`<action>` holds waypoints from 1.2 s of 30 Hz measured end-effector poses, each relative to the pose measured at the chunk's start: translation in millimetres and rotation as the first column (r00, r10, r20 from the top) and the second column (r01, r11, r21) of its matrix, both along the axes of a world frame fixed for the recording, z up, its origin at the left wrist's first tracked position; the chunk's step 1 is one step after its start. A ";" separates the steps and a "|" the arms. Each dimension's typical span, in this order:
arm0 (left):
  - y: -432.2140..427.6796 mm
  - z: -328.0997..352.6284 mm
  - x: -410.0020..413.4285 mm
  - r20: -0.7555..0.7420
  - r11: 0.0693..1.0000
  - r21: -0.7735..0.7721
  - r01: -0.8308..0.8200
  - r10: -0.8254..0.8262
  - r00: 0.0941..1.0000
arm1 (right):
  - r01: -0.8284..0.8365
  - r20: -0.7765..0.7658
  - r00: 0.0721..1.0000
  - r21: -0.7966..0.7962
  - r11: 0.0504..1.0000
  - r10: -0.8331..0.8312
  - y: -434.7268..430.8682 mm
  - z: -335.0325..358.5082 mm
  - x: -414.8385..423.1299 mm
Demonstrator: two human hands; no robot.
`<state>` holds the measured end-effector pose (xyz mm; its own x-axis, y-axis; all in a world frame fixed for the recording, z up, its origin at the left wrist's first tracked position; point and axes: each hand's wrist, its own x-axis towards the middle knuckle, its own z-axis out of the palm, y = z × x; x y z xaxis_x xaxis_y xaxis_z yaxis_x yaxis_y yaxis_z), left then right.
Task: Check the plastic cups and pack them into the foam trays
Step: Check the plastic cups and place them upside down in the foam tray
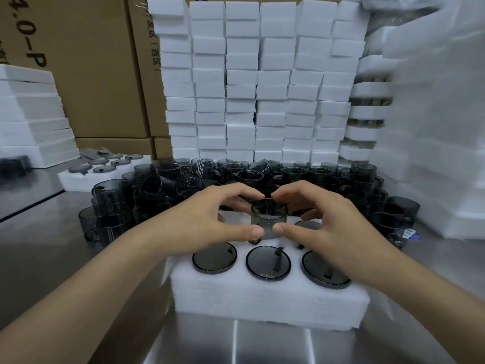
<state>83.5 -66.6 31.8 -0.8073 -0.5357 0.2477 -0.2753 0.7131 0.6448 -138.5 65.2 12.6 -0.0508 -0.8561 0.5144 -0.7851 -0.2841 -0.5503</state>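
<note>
Cup (pixel 269 219) of smoky plastic held upright between both hands above the back part of the foam tray (pixel 262 300), rim uppermost. Left hand (pixel 210 222) and right hand (pixel 325 224) each pinch it, thumb low on the near wall and forefinger curled over the far rim, the other fingers loosely bent. This two-sided hold probably lets the cup be turned for checking and then lowered straight into a hole. Front row of the tray: three seated cups (pixel 268 262), their round faces about level with the foam. Whether the hole beneath the held cup is free cannot be told, as the hands cover it. Loose cups (pixel 309 174) crowd the worktop (pixel 39 245) just behind the tray, within easy reach. Stacked foam (pixel 262 88) walls off the back and right, cardboard boxes (pixel 91 74) the left, so open room lies mainly upward and toward the person
</note>
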 end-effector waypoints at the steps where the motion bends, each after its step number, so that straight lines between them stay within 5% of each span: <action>1: -0.7 -0.1 0.5 0.006 1.000 -0.007 0.005 -0.005 1.000 | 0.006 0.000 1.000 0.006 1.000 -0.006 -0.6 0.4 -0.9; 23: -5.9 -15.6 -5.6 0.122 0.995 -0.090 -0.038 0.049 0.991 | 0.050 -0.062 0.997 0.139 0.989 -0.042 -2.7 -0.1 -7.8; 28: -0.1 -16.8 -3.0 -0.009 0.968 -0.222 -0.119 0.120 0.993 | 0.139 0.027 0.990 -0.046 0.989 -0.138 -4.3 9.2 -29.2; 31: 6.4 -7.9 -4.9 -0.238 0.986 -0.096 -0.138 0.112 0.965 | 0.386 0.054 0.923 -0.165 0.908 -0.382 -7.2 12.7 -62.1; 32: 10.2 -4.9 -8.8 -0.200 0.996 -0.055 -0.076 0.063 0.978 | 0.465 0.031 0.884 -0.179 0.867 -0.467 -8.1 11.6 -73.3; 34: 18.5 -6.9 -22.0 0.160 0.979 -0.194 0.060 -0.029 0.987 | 0.582 -0.098 0.793 -0.168 0.796 -0.601 -10.3 6.0 -91.8; 36: 22.0 -13.6 -24.5 0.453 0.948 -0.259 0.185 -0.050 0.890 | 0.656 -0.251 0.707 -0.117 0.746 -0.661 -11.1 -0.5 -102.7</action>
<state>59.1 -44.6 18.2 -0.9208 -0.3897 -0.0153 -0.3816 0.8924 0.2410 -241.3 54.0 12.2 -0.4614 -0.6470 0.6070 -0.8869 0.3521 -0.2990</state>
